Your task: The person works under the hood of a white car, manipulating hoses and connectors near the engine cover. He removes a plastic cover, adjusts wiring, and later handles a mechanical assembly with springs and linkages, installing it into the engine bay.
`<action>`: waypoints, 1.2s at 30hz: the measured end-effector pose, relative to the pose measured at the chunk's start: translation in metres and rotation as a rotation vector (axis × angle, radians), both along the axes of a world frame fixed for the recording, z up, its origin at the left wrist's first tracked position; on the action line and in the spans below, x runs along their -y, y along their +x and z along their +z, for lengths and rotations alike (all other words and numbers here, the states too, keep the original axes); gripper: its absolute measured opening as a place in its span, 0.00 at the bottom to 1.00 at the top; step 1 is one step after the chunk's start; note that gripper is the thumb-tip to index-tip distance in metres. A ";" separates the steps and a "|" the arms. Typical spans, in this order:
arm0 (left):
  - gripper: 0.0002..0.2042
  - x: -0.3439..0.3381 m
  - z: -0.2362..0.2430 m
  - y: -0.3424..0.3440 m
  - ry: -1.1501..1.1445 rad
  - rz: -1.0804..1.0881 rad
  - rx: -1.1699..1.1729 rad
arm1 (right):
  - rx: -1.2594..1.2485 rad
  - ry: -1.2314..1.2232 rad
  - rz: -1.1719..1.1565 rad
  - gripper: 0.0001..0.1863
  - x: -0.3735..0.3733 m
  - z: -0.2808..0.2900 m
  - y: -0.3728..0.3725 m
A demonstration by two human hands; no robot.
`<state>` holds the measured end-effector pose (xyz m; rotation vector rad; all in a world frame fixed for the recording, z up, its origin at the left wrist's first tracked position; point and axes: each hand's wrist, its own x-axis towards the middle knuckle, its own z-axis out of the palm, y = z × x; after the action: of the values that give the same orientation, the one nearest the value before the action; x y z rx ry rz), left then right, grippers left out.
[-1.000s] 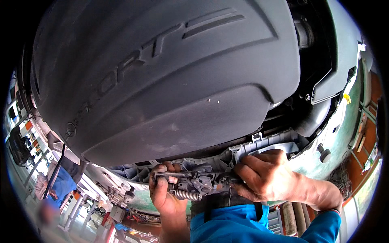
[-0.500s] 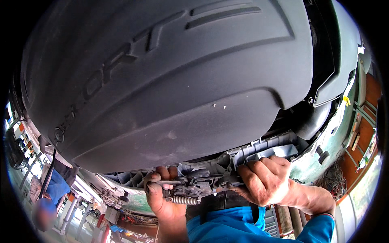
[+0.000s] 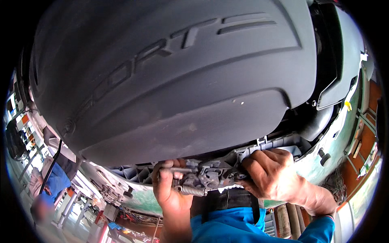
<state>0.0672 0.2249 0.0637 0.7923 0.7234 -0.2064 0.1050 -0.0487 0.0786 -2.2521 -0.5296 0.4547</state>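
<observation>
A dark, greasy hood latch (image 3: 210, 176) with a coil spring (image 3: 190, 190) lies across the front edge of the engine bay, just below a large dark grey engine cover (image 3: 182, 105). My left hand (image 3: 172, 192) grips the latch's left end, thumb in front and fingers curled over behind. At its other end my right hand (image 3: 272, 174) is closed, knuckles up, its fingertips mostly hidden behind the latch and the plastic. Behind the latch runs a grey ribbed plastic support (image 3: 279, 143).
A black curved duct (image 3: 320, 123) sits at the right of the bay. The pale green body edge (image 3: 320, 170) carries a dark rubber stop (image 3: 324, 157). Far left, another person in blue (image 3: 56, 182) is near a thin black rod (image 3: 52, 166). Cables lie heaped at lower right.
The view has shifted a little, so the engine cover appears farther right. Both hands and the latch sit slightly farther right in the picture; both grips look the same.
</observation>
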 end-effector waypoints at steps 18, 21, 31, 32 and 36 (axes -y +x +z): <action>0.23 -0.022 0.021 0.028 -0.213 -0.168 -0.110 | -0.241 0.112 -0.145 0.15 0.001 0.004 0.001; 0.25 -0.026 0.024 0.027 -0.174 -0.181 -0.111 | -0.290 0.132 -0.135 0.15 0.002 0.004 0.007; 0.25 -0.016 0.033 0.022 0.036 -0.221 -0.086 | -0.445 0.151 -0.093 0.22 0.007 0.013 0.009; 0.26 -0.015 0.034 0.021 0.083 -0.247 -0.080 | -0.484 0.168 -0.096 0.24 0.011 0.016 0.007; 0.29 -0.011 0.032 0.017 0.146 -0.229 -0.016 | -0.493 0.230 -0.058 0.30 0.016 0.012 0.002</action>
<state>0.0843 0.2359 0.0958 1.0144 0.6672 -0.3697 0.1074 -0.0646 0.0902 -1.8411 -0.2431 0.8427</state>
